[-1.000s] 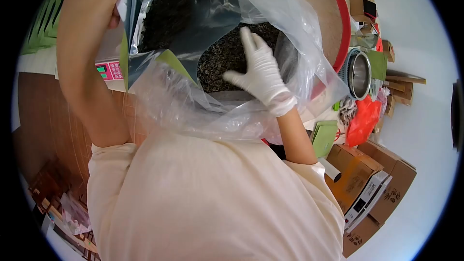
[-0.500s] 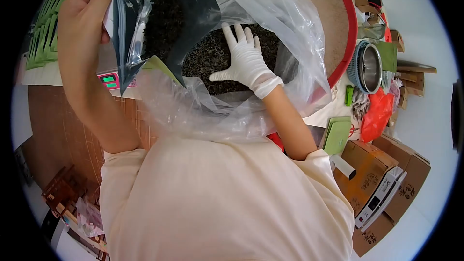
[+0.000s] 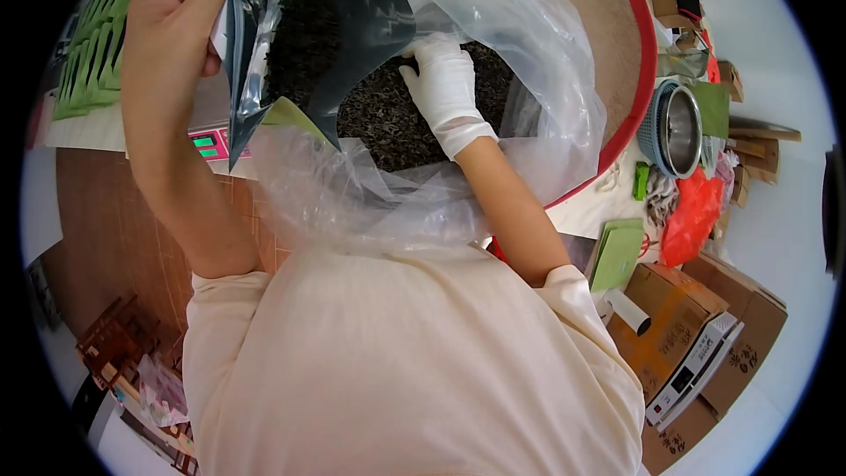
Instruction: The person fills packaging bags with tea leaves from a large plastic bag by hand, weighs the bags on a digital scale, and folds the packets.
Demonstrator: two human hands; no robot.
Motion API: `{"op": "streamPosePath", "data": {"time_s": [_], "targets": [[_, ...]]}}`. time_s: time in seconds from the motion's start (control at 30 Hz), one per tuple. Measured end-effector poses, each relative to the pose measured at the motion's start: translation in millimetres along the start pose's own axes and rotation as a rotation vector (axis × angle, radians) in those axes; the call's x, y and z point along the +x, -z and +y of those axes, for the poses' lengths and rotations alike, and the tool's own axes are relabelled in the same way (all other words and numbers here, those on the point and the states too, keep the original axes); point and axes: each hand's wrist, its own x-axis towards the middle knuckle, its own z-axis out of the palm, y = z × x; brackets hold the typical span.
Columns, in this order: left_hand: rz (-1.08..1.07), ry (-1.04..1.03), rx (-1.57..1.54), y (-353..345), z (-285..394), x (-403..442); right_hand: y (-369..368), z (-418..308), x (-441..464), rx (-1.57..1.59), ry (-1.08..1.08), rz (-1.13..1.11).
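My bare left hand grips the edge of an open dark foil pouch at the upper left. Dark dried tea leaves show inside the pouch, which is tilted beside a big clear plastic bag. More loose tea leaves lie in that bag, whose crumpled sides are folded outward. My right hand, in a white glove, is down on these leaves near the far side of the bag's opening. Its fingers are curled in, and the fingertips are partly hidden.
A round tray with a red rim lies under the bag. Several green pouches stand at the left, by a pink scale. On the right are a metal bowl, a red plastic bag, green pouches and cardboard boxes.
My right hand has gone from spread fingers flat on the leaves to curled fingers, slightly farther up. My left hand and the pouch have shifted a little right in view.
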Motion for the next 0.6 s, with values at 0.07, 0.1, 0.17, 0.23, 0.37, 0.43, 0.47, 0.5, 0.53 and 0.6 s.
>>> {"op": "streamPosePath", "data": {"time_s": [0.07, 0.1, 0.17, 0.23, 0.37, 0.43, 0.47, 0.5, 0.53, 0.6], "targets": [[0.004, 0.026, -0.089, -3, 2, -1, 1, 1, -2, 0.021, -0.039, -0.019], [0.006, 0.023, -0.088, -2, 2, -2, 3, 0, -3, 0.039, -0.079, -0.039], [0.005, 0.039, -0.064, 0, 1, -2, 12, 0, -8, 0.164, -0.158, -0.057], [-0.007, 0.042, -0.063, 0, 3, -2, 29, -5, -18, 0.286, -0.24, -0.079], [-0.004, 0.061, -0.019, -2, 4, -2, 56, -5, -38, 0.822, -0.5, -0.142], [-0.027, 0.047, -0.035, -7, 4, 0, 77, -9, -50, 1.539, -0.704, -0.331], [-0.042, 0.032, -0.049, -9, 4, 1, 75, -2, -54, 1.714, -0.695, -0.419], [-0.053, 0.029, -0.053, -12, 4, 2, 78, -3, -57, 1.714, -0.698, -0.407], [-0.058, 0.038, -0.066, -13, 4, 2, 82, -7, -60, 1.819, -0.691, -0.413], [-0.069, 0.042, -0.077, -17, 6, 4, 87, -10, -65, 1.939, -0.63, -0.406]]}}
